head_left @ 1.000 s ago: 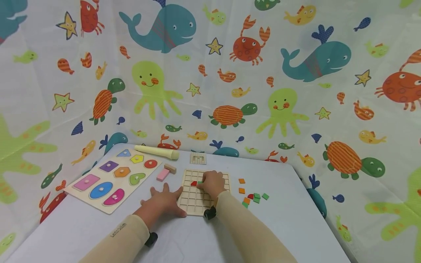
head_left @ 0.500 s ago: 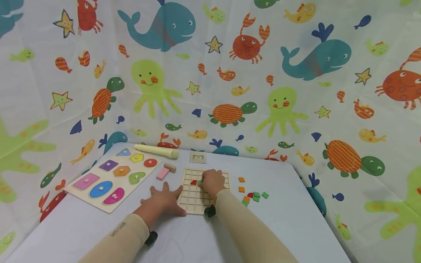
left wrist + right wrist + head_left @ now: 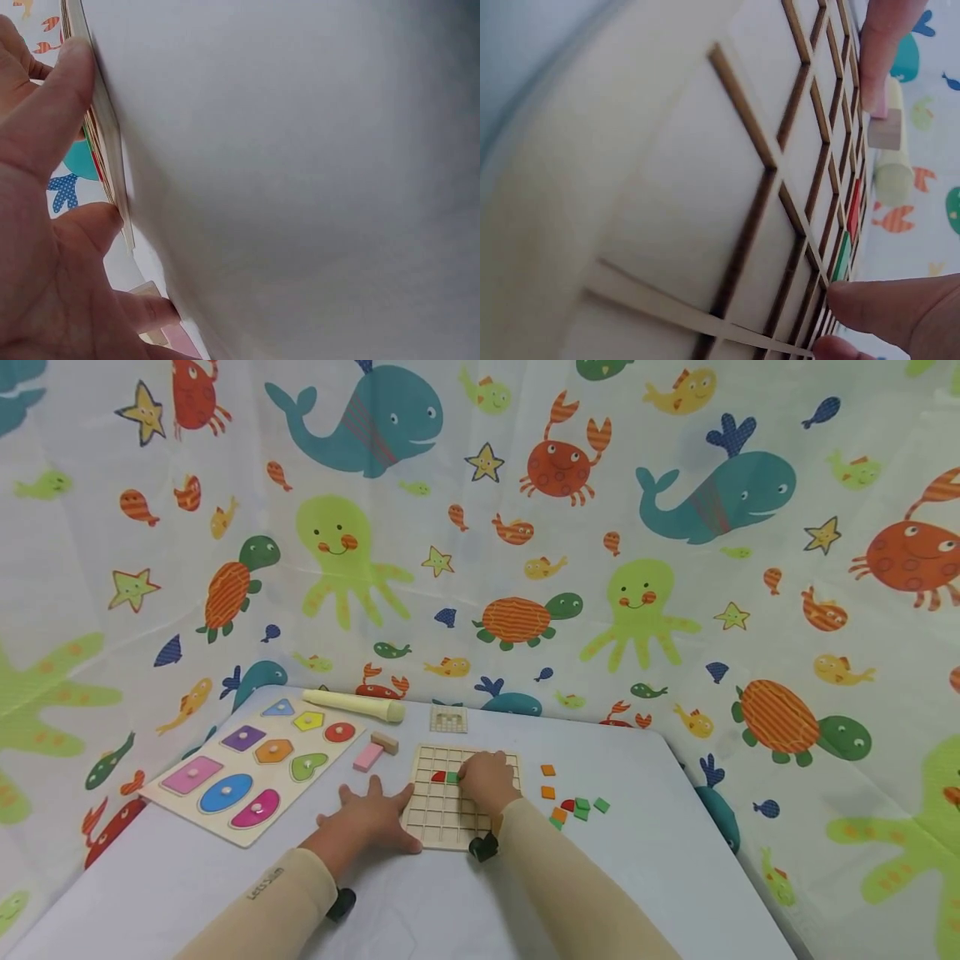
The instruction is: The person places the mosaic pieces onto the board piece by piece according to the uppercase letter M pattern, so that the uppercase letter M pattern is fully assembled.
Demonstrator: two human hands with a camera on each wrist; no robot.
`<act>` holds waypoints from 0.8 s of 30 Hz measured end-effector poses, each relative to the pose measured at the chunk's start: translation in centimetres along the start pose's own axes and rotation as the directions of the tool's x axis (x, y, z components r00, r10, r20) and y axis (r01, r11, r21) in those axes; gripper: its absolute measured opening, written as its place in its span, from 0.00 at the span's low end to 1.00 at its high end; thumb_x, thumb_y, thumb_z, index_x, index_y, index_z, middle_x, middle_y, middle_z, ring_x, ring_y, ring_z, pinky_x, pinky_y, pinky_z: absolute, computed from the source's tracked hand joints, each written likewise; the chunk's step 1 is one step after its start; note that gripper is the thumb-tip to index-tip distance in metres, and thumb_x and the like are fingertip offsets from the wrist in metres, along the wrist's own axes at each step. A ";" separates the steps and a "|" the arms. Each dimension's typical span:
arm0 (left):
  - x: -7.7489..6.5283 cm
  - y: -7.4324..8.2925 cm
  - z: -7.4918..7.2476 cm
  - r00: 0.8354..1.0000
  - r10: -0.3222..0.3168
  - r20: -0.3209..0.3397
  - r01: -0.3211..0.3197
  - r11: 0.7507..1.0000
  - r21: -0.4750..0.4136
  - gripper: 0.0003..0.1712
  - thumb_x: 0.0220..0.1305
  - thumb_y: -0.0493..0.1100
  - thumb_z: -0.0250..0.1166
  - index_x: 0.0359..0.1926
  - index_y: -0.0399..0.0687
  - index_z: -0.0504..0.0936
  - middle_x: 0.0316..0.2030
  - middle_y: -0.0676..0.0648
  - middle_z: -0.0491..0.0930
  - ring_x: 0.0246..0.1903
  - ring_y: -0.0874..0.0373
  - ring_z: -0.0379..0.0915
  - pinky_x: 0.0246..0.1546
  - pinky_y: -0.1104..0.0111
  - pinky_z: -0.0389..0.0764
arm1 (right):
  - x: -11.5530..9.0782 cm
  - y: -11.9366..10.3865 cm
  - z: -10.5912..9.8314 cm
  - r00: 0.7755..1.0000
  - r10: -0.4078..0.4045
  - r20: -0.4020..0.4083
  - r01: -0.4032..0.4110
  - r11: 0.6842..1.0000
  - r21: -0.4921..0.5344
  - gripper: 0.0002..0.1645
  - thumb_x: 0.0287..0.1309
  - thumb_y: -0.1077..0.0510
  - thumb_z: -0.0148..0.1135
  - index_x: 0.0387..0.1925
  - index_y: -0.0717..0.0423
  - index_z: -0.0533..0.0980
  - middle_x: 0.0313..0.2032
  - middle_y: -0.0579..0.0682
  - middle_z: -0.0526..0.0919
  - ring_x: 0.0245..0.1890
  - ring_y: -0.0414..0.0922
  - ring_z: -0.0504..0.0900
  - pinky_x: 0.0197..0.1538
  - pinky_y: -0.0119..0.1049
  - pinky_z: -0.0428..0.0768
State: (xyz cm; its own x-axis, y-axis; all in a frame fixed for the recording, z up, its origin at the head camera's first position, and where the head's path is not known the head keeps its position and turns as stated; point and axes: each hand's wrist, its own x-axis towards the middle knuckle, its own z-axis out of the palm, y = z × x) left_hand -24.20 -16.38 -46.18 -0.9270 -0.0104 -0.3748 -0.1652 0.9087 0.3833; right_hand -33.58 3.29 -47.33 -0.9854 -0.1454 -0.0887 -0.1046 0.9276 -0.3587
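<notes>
A square wooden grid board (image 3: pixel 442 817) lies on the table, with a red quarter-round tile (image 3: pixel 438 776) and a green square tile (image 3: pixel 452 777) side by side in its cells. My left hand (image 3: pixel 367 817) has its fingers spread and steadies the board's left edge; the left wrist view shows the thumb and a finger touching that edge. Over the board is my right hand (image 3: pixel 489 783), its thumb (image 3: pixel 870 304) straight and touching the grid beside the green tile. A finger lies a little apart from the thumb, with nothing seen between them. Its other fingers are mostly hidden.
Orange squares (image 3: pixel 548 792), green squares (image 3: pixel 602 805) and a red tile (image 3: pixel 567 805) lie loose right of the board. Left are a shape-puzzle board (image 3: pixel 243 839), a pink block (image 3: pixel 367 757) and a tan block (image 3: pixel 385 742). Behind stand a yellow baton-like stick (image 3: pixel 352 702) and a small grid piece (image 3: pixel 448 719).
My right hand has shifted slightly right, so more of the green tile shows beside the red one. The left hand stays on the board's edge.
</notes>
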 end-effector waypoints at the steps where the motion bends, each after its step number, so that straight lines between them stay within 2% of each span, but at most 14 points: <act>1: 0.0 0.0 0.0 1.000 0.002 0.001 -0.002 1.000 0.002 0.64 0.46 0.69 0.83 0.82 0.71 0.62 0.83 0.27 0.44 0.76 0.10 0.31 0.61 0.10 0.47 | -0.1 0.0 0.0 1.000 0.000 0.000 0.000 1.000 0.000 0.10 0.67 0.57 0.68 0.45 0.44 0.92 0.47 0.48 0.88 0.52 0.52 0.70 0.59 0.55 0.77; 6: 0.0 0.1 -0.1 1.000 0.003 0.007 -0.003 1.000 0.003 0.64 0.46 0.70 0.82 0.82 0.71 0.61 0.83 0.27 0.43 0.76 0.10 0.31 0.61 0.10 0.46 | -0.1 0.0 0.0 1.000 -0.005 -0.011 0.005 1.000 -0.018 0.11 0.68 0.57 0.68 0.45 0.44 0.92 0.47 0.47 0.88 0.51 0.51 0.70 0.59 0.54 0.77; 11: 0.2 0.0 -0.1 1.000 0.003 0.011 -0.003 1.000 -0.002 0.65 0.45 0.70 0.83 0.82 0.71 0.61 0.83 0.27 0.43 0.76 0.10 0.30 0.60 0.10 0.46 | -0.3 -0.2 -0.4 0.999 -0.008 -0.043 0.007 1.000 -0.028 0.09 0.68 0.53 0.71 0.45 0.43 0.92 0.49 0.48 0.86 0.52 0.51 0.70 0.59 0.53 0.77; 18: 0.3 -0.2 0.0 1.000 0.005 0.008 -0.005 1.000 0.002 0.65 0.46 0.70 0.82 0.82 0.71 0.61 0.83 0.27 0.43 0.76 0.10 0.30 0.60 0.10 0.46 | -0.9 -0.2 -1.2 0.993 -0.039 -0.110 0.034 0.998 -0.048 0.23 0.66 0.42 0.73 0.60 0.37 0.87 0.54 0.53 0.84 0.53 0.53 0.72 0.57 0.51 0.78; 24: 0.3 -0.3 -0.1 1.000 0.008 0.006 -0.008 1.000 -0.004 0.65 0.46 0.70 0.82 0.82 0.71 0.61 0.83 0.27 0.43 0.76 0.10 0.31 0.60 0.10 0.46 | -2.0 -0.2 -1.6 0.993 -0.048 -0.109 0.044 0.998 -0.040 0.25 0.68 0.38 0.69 0.64 0.34 0.84 0.56 0.53 0.83 0.56 0.55 0.73 0.55 0.51 0.80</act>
State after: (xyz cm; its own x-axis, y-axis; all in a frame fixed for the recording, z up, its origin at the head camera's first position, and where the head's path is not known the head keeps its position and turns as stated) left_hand -24.44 -16.68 -46.34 -0.9263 -0.0008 -0.3768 -0.1591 0.9073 0.3892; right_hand -31.84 3.96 -45.65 -0.9880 -0.1513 0.0304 -0.1529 0.9332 -0.3251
